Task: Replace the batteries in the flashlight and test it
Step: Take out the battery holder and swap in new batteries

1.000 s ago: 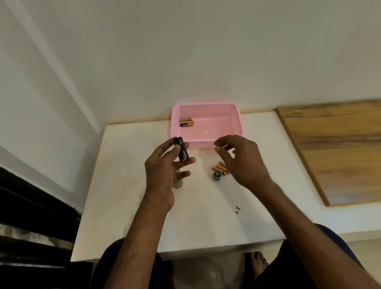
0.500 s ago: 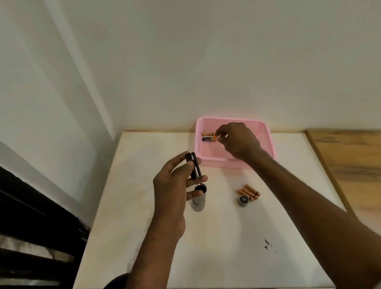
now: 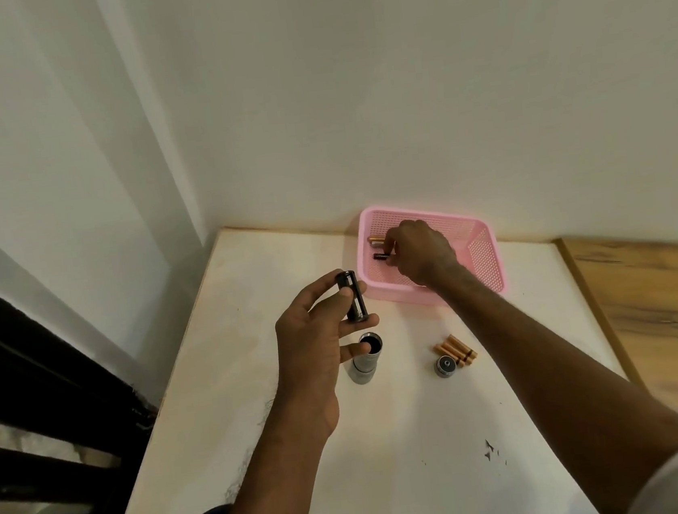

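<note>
We have the silver metal flashlight body (image 3: 364,357) standing open on the white table (image 3: 235,395), its round tail cap (image 3: 444,365) beside three spent orange batteries (image 3: 454,351). Our left hand (image 3: 317,343) grips the empty black battery holder (image 3: 353,301); reloading, closing and testing remain. Our right hand (image 3: 421,249), half a second ago just reaching, now pinches a fresh battery (image 3: 380,256) in the pink plastic basket (image 3: 483,257) (one more lies beside it).

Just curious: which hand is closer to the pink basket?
Right. The right hand reaches inside the pink basket; the left hand holds a black battery holder beside it.
</note>
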